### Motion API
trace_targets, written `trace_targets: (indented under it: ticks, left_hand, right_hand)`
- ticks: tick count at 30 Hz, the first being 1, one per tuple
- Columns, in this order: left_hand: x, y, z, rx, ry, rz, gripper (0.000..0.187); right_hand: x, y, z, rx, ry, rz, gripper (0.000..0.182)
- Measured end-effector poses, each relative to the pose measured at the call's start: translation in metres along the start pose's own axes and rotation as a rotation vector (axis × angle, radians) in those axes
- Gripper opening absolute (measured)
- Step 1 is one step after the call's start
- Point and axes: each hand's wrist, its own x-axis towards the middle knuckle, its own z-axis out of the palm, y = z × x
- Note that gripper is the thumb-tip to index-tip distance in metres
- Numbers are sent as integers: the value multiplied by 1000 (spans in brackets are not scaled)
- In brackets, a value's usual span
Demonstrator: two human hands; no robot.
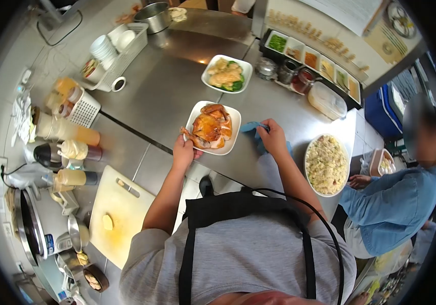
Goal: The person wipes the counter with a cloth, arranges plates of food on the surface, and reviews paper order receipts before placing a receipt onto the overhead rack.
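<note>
A white square dish [234, 118] with browned roast chicken [210, 126] in it is at the counter's front edge. My left hand [183, 151] grips the dish's lower left rim, beside a piece of the chicken. To the right of the dish, my right hand [271, 133] is closed on a blue cloth [252, 127], part of which hangs below the hand. Behind the chicken stands another white dish [227, 76] with pale sliced meat over green vegetables.
A large oval plate of fried rice [326, 165] lies at the right, near a person in blue [391, 203]. Jars [285, 71] and a topping tray [312, 60] stand behind. Sauce bottles [75, 129] and a cutting board [119, 213] are at the left.
</note>
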Motion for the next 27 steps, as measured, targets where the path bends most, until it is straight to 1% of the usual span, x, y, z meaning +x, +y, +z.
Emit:
trace_targets:
  ticks: [3,4,6,7,9,10,12,14,16,17,19,20,22,25,27]
  left_hand:
    - [-9,3,-28,-84,45,-65,25]
    - [-12,7,-39,-66,-5,-121,26]
    - [-15,18,-65,-32,-112,-231,30]
    - [-14,26,-84,-16,-212,-293,37]
    - [17,20,-125,-27,-190,-306,39]
    - [29,27,-134,-29,-183,-315,40]
    - [49,45,-127,102,-114,-106,42]
    - [77,55,-111,333,-152,52,43]
    - [91,56,-97,417,-246,126,40]
    - [98,55,-93,458,-293,164,39]
    - [122,36,-92,539,-289,404,36]
    - [133,24,-91,579,-284,524,35]
    - [128,31,-91,581,-308,503,35]
    - [121,38,-90,580,-299,516,33]
    - [117,41,-90,605,-283,517,31]
  right_hand:
    - [35,-12,40,4,-10,-59,19]
    - [45,-16,53,4,-10,-78,19]
    - [62,-26,78,145,-56,-94,21]
    - [69,-33,88,215,-77,-100,22]
    - [80,-49,99,128,-160,-87,22]
    - [85,-57,104,85,-198,-75,23]
    - [95,-73,113,47,-228,-174,20]
    - [98,-90,119,-11,-286,-235,18]
    - [99,-107,125,-89,-370,-256,15]
    - [103,-105,131,-197,-388,-367,14]
    - [106,-100,143,-410,-428,-585,13]
    - [107,-100,147,-444,-442,-549,13]
    - [106,-108,152,-508,-467,-479,14]
    - [108,-108,154,-542,-487,-465,20]
    - [107,-114,147,-562,-464,-371,20]
